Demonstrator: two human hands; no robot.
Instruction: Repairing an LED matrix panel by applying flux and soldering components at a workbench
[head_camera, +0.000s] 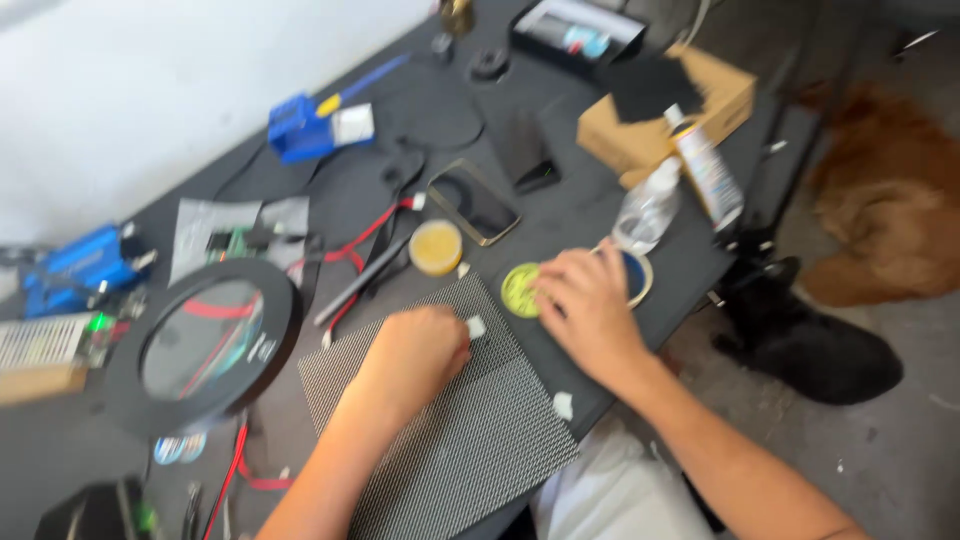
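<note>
My left hand (415, 350) rests on a grey mesh-patterned panel (450, 440) and pinches a small white piece (476, 326) at its fingertips. My right hand (585, 305) lies over a small round green tin (518, 290) and a blue-rimmed round tin (637, 277), fingers curled on the green one. A second small white piece (563, 405) sits on the panel's right edge. The frame is motion-blurred.
A round black magnifier lamp (205, 345) stands at left. A yellow tub (436, 247), phone (473, 202), clear bottle (646, 212), white tube (706, 175), cardboard box (665, 120), blue tools (305, 128) and red wires lie on the black table (560, 215). A furry animal (880, 220) lies on the floor.
</note>
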